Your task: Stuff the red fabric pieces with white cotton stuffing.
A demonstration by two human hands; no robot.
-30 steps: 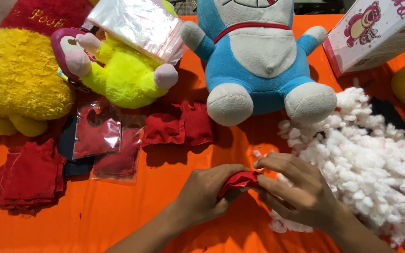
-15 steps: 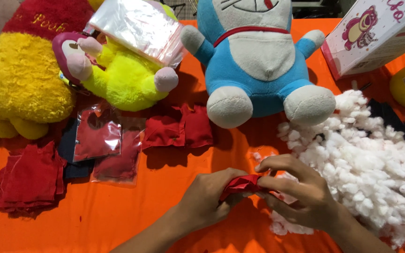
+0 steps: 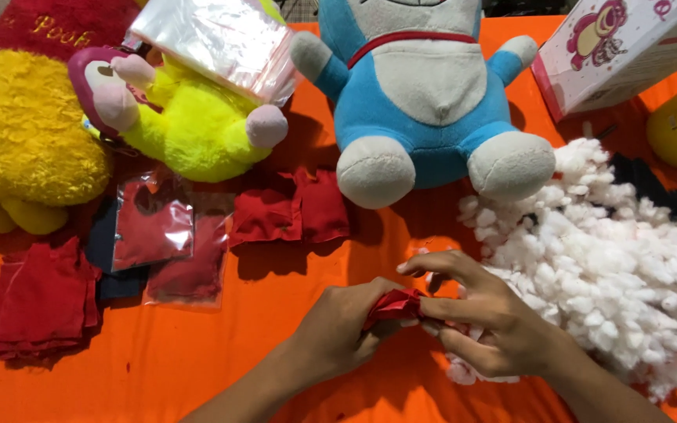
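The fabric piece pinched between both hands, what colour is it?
Red; the fabric piece shows in the head view, pinched between the left hand and right hand.

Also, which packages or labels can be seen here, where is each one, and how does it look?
Cardboard box: top right corner, tilted, white and pink, with a pink bear picture.
Clear plastic bags: top centre-left, a shiny see-through stack resting on the yellow-green plush toy.
Two small clear bags: left of centre on the orange cloth, flat, each holding red fabric.
No screens or signs are in view.
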